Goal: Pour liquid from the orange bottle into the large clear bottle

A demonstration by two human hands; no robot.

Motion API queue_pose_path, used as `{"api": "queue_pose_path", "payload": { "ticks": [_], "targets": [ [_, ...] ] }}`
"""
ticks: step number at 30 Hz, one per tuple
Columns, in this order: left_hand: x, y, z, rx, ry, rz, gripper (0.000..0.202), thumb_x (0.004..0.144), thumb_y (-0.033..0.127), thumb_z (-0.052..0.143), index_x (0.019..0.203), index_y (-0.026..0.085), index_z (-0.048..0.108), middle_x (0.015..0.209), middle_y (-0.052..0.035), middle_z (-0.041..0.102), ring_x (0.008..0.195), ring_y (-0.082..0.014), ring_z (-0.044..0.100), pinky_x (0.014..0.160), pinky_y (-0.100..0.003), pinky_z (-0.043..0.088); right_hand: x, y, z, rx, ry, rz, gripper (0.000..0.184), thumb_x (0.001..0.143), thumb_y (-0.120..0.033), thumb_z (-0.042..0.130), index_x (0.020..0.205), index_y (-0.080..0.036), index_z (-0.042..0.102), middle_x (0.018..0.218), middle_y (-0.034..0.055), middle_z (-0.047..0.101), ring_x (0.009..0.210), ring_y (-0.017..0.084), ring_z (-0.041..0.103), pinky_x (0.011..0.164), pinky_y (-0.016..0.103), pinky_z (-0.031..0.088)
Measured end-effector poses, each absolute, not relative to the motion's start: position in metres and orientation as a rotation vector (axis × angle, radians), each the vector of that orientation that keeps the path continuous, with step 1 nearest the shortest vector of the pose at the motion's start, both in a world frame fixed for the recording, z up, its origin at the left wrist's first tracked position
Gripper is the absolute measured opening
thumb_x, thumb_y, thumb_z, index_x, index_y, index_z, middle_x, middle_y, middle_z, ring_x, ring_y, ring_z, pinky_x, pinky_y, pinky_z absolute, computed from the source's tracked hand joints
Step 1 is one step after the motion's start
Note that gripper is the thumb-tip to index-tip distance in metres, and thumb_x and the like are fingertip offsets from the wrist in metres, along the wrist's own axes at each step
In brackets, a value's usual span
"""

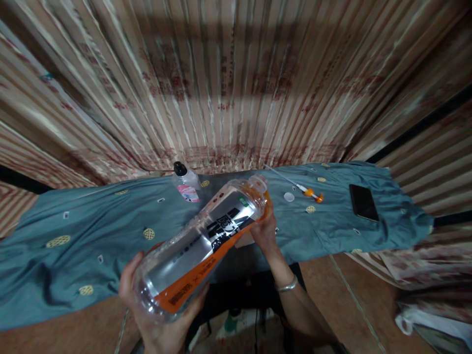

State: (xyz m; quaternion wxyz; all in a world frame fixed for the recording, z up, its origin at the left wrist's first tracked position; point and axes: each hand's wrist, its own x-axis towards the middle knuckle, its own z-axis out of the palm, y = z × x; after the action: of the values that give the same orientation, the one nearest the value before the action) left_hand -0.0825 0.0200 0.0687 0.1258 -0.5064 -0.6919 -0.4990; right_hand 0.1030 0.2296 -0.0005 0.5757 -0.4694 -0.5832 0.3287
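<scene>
A large clear plastic bottle [206,236] with a silver, black and orange label is tilted, its uncapped neck toward the upper right. My left hand [158,305] is closed around its base. My right hand [266,228] grips it near the shoulder, partly hidden behind the bottle. Beyond the neck lies a pump top [309,191] with an orange head and a long pale tube. Beside that is a small white disc [288,197]. A pale object [245,240] shows below the bottle by my right hand; its kind is hidden.
A smaller clear bottle [188,189] with a black cap and pink label stands at the back. A black phone [363,202] lies on the right of the green patterned cloth [121,221]. Pleated curtains [228,98] hang close behind and at both sides.
</scene>
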Motion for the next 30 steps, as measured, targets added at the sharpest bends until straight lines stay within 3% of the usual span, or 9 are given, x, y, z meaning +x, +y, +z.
{"api": "queue_pose_path", "payload": {
  "ticks": [3, 9, 14, 18, 22, 30],
  "targets": [
    [-0.0788, 0.0218, 0.0681, -1.341, -1.951, -1.551, 0.115, 0.079, 0.054, 0.103, 0.183, 0.051, 0.056, 0.148, -0.0031, 0.075, 0.118, -0.0337, 0.078, 0.1, -0.053, 0.075, 0.1037, 0.2294, -0.0006, -1.098, -1.373, 0.782, 0.049, 0.083, -0.045, 0.085, 0.124, -0.026, 0.069, 0.104, 0.0114, 0.093, 0.087, 0.033, 0.09, 0.074, 0.046, 0.078],
    [-0.0725, 0.0254, 0.0704, -1.341, -1.936, -1.601, 0.114, 0.079, 0.057, 0.103, 0.182, 0.049, 0.058, 0.146, -0.0026, 0.076, 0.115, -0.0328, 0.077, 0.099, -0.051, 0.074, 0.1044, 0.2311, -0.0009, -1.109, -1.383, 0.763, 0.047, 0.082, -0.046, 0.087, 0.12, -0.027, 0.068, 0.101, 0.0103, 0.091, 0.092, 0.035, 0.091, 0.08, 0.048, 0.078],
    [-0.0771, 0.0224, 0.0622, -1.286, -1.975, -1.615, 0.111, 0.073, 0.057, 0.106, 0.175, 0.045, 0.064, 0.149, -0.003, 0.075, 0.124, -0.0335, 0.076, 0.106, -0.051, 0.074, 0.1047, 0.2312, -0.0016, -1.127, -1.402, 0.753, 0.048, 0.081, -0.046, 0.088, 0.122, -0.028, 0.069, 0.103, 0.0103, 0.092, 0.1, 0.037, 0.092, 0.084, 0.049, 0.079],
    [-0.0758, 0.0235, 0.0632, -1.312, -1.946, -1.609, 0.112, 0.073, 0.06, 0.105, 0.176, 0.043, 0.063, 0.145, -0.0029, 0.076, 0.12, -0.032, 0.076, 0.098, -0.046, 0.073, 0.1042, 0.2302, -0.0021, -1.108, -1.383, 0.753, 0.046, 0.084, -0.047, 0.086, 0.123, -0.027, 0.071, 0.105, 0.0124, 0.092, 0.097, 0.037, 0.091, 0.081, 0.049, 0.079],
    [-0.0726, 0.0239, 0.0693, -1.334, -1.958, -1.609, 0.109, 0.077, 0.054, 0.104, 0.176, 0.042, 0.062, 0.142, -0.0025, 0.076, 0.115, -0.0293, 0.077, 0.094, -0.042, 0.072, 0.1039, 0.231, -0.0028, -1.063, -1.373, 0.746, 0.044, 0.085, -0.048, 0.087, 0.121, -0.027, 0.072, 0.104, 0.0104, 0.092, 0.099, 0.035, 0.091, 0.084, 0.047, 0.078],
    [-0.073, 0.0224, 0.0644, -1.288, -1.976, -1.648, 0.111, 0.069, 0.054, 0.108, 0.169, 0.042, 0.064, 0.142, -0.0015, 0.077, 0.113, -0.03, 0.08, 0.094, -0.044, 0.073, 0.104, 0.2315, -0.0099, -1.048, -1.377, 0.731, 0.048, 0.088, -0.046, 0.085, 0.129, -0.025, 0.072, 0.11, 0.0121, 0.091, 0.102, 0.035, 0.09, 0.087, 0.049, 0.078]
  ]
}}
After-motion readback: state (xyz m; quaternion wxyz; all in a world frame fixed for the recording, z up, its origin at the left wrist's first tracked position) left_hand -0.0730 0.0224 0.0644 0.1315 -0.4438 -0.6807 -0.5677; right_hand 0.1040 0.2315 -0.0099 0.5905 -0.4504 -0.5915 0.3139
